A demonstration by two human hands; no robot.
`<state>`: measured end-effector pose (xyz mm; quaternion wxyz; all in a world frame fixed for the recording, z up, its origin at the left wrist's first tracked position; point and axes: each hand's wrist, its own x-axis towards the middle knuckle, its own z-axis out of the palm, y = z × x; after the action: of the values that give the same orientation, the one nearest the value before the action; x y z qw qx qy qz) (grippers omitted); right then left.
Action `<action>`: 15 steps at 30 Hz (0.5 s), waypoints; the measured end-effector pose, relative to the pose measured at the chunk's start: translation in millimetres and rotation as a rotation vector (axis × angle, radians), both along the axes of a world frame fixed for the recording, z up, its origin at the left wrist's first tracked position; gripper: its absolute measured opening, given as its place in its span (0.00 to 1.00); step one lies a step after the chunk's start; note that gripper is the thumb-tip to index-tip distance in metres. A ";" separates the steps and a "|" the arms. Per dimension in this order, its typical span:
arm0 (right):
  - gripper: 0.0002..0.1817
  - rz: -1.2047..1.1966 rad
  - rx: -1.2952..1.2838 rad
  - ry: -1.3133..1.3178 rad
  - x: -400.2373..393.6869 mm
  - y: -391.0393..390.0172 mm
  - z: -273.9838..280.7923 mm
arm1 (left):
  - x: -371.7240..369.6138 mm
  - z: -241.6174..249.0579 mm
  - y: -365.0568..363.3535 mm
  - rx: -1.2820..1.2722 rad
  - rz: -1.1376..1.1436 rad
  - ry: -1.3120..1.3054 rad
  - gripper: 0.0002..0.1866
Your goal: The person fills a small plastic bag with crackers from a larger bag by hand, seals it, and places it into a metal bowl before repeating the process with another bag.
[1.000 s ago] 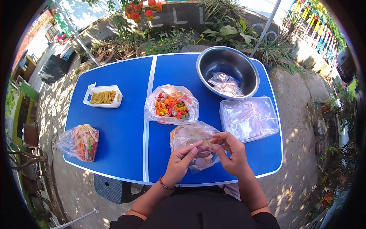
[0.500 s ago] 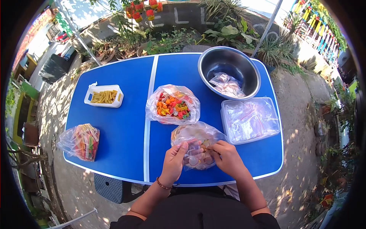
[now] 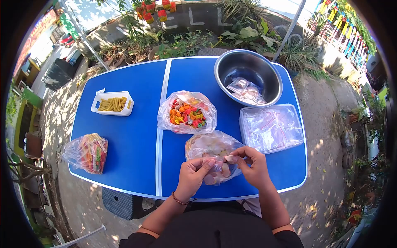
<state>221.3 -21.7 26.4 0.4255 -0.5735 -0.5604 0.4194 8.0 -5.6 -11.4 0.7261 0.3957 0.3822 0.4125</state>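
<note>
My left hand (image 3: 193,177) is closed with its thumb pressed on a small clear plastic bag (image 3: 218,165), partly hidden by the fingers. Between the thumb and fingertips of my right hand (image 3: 255,168) is a small pale round disc (image 3: 228,158), right beside the small bag's top. Under and behind both hands lies a larger clear plastic bag (image 3: 206,144) of round tan and pinkish discs. Just beyond it, an open plastic bag (image 3: 165,110) holds many small orange, red, yellow and green pieces.
A steel basin (image 3: 273,68) with filled packets (image 3: 247,90) stands at the back right. In front of it is a clear tub (image 3: 244,134) of flat plastic bags. To the left are a white container (image 3: 130,108) of yellowish sticks and a bag of colourful strips (image 3: 92,153), on the blue table (image 3: 132,140).
My right hand has risen out of the larger bag and now pinches a small disc near my left hand. The left hand has shifted slightly right with the small bag.
</note>
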 end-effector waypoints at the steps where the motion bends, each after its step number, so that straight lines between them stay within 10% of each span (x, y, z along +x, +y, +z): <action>1: 0.05 -0.045 0.008 0.118 -4.0 -0.5 1.7 | 0.5 2.0 -1.3 0.030 -0.014 0.024 0.15; 15: 0.06 0.019 0.070 0.141 -4.8 2.0 2.3 | 0.4 11.1 -3.8 0.091 -0.172 0.106 0.15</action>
<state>216.5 -19.7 28.7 0.4799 -0.5216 -0.5489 0.4430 8.3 -9.3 -0.2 0.7189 0.4808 0.3656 0.3440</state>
